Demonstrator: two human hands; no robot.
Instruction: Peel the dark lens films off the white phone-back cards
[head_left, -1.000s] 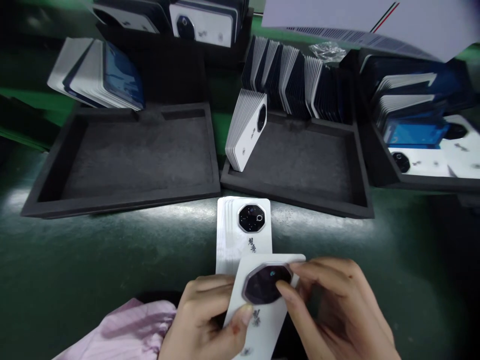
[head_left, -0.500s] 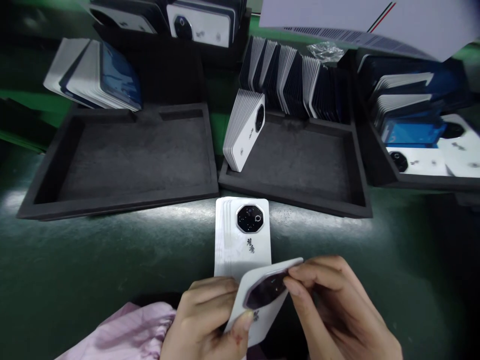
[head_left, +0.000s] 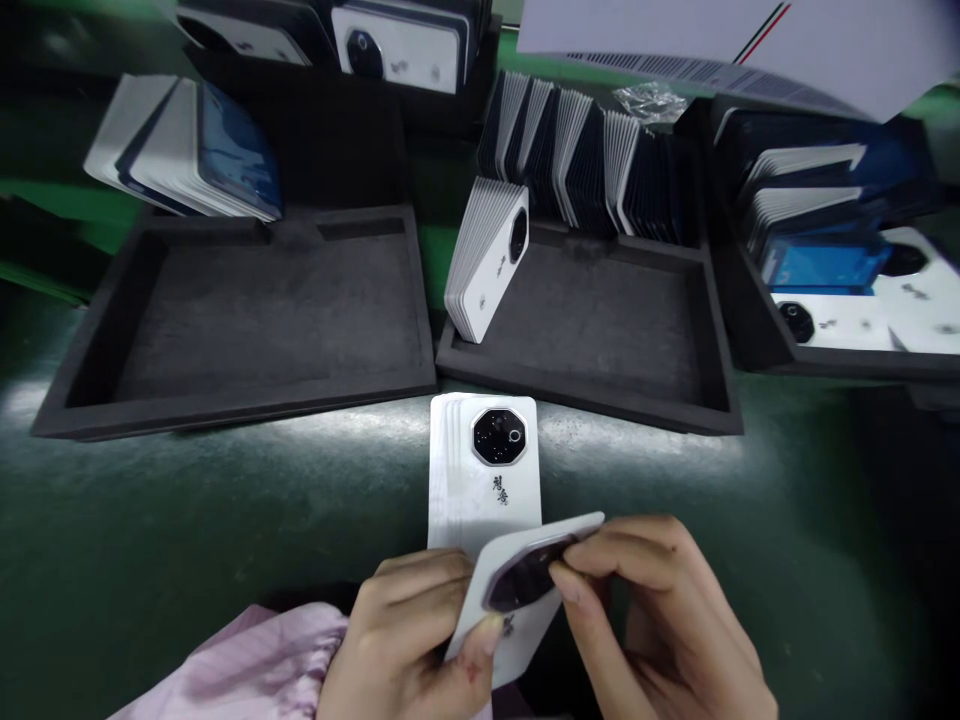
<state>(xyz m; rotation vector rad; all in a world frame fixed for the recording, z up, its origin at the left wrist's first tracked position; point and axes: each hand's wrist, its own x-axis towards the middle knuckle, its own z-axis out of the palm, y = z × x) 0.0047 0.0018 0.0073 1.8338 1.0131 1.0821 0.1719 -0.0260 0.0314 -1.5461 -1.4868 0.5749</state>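
Note:
Both my hands hold one white phone back cover [head_left: 517, 620] low in the middle of the view, tilted toward me. My left hand [head_left: 409, 640] grips its left edge, thumb on the face. My right hand [head_left: 652, 620] has fingers closed over the dark octagonal camera window [head_left: 525, 580], thumb and forefinger pinching at its right rim. Just beyond lies a small stack of the same white covers [head_left: 484, 465] flat on the dark green table, camera window up.
A black foam tray [head_left: 225, 400] lies at the left with covers leaning at its far end [head_left: 187, 150]. A second tray [head_left: 660, 410] at the centre right holds a leaning white stack [head_left: 487, 260] and rows of upright covers [head_left: 592, 160]. More trays stand at the right [head_left: 847, 260] and back.
The held cover has tipped flatter and toward me, showing less of its face. My right fingers have slid left over the camera window. The stack on the table has not moved.

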